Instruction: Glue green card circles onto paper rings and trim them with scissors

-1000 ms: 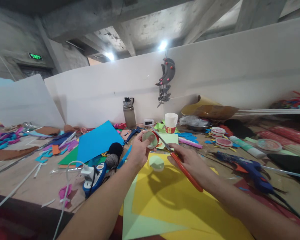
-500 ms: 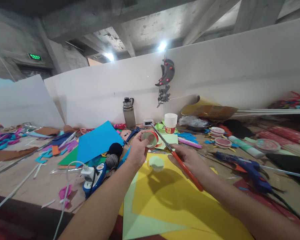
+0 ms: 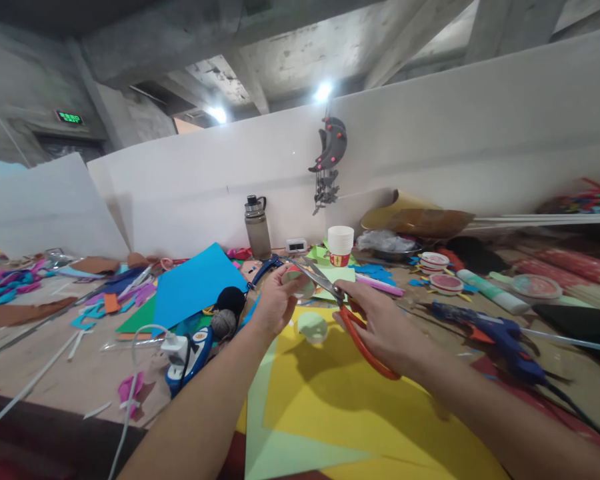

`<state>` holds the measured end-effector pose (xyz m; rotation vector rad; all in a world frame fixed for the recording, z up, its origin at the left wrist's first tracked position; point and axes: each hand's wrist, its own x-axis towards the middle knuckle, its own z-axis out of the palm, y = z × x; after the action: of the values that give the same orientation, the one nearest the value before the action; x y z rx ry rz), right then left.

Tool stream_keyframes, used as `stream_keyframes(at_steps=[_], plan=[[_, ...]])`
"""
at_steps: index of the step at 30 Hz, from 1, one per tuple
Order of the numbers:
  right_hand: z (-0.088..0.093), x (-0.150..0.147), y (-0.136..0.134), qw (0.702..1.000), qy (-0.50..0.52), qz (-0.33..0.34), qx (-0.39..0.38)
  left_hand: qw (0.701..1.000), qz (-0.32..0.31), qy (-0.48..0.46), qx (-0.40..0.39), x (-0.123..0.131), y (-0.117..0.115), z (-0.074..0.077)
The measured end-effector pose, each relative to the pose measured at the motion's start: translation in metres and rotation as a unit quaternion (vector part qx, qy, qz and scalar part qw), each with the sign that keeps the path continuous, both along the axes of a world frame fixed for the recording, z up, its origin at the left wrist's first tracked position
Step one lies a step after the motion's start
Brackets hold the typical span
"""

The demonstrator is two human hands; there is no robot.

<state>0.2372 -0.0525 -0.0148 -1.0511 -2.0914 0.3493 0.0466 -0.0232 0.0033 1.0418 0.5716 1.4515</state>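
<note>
My left hand (image 3: 273, 303) is closed on a round paper piece (image 3: 306, 288) with a pale green face, like a cut-off cup base. In my right hand (image 3: 380, 323) are scissors (image 3: 367, 350) with orange handles, their blades slightly apart. The blades lie across the upper side of the round piece, by my left fingertips; whether they bite into it, I cannot tell. Below them, a second small round piece (image 3: 313, 327) with a pale green top rests on yellow paper (image 3: 340, 393). Pale green paper (image 3: 290, 453) shows from under the yellow sheet.
Behind my hands stand a stack of paper cups (image 3: 341, 243) and a bottle (image 3: 257, 227). To the left are blue sheets (image 3: 195, 280) and a power strip (image 3: 193, 363) with a white cable. A blue glue gun (image 3: 500, 337) and decorated discs (image 3: 446, 285) lie right.
The scissors have moved left and their blades now lie over the round piece. My right hand has turned, and the handles have spread apart. The round piece has tilted slightly.
</note>
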Motion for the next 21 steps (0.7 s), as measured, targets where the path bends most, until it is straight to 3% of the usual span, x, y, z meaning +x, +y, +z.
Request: stream_keyframes(at_steps=[21], plan=[[0.004,0.001,-0.003,0.997,-0.073,-0.030,0.026,0.998,-0.036,0.056,0.020,-0.015,0.001,0.007]])
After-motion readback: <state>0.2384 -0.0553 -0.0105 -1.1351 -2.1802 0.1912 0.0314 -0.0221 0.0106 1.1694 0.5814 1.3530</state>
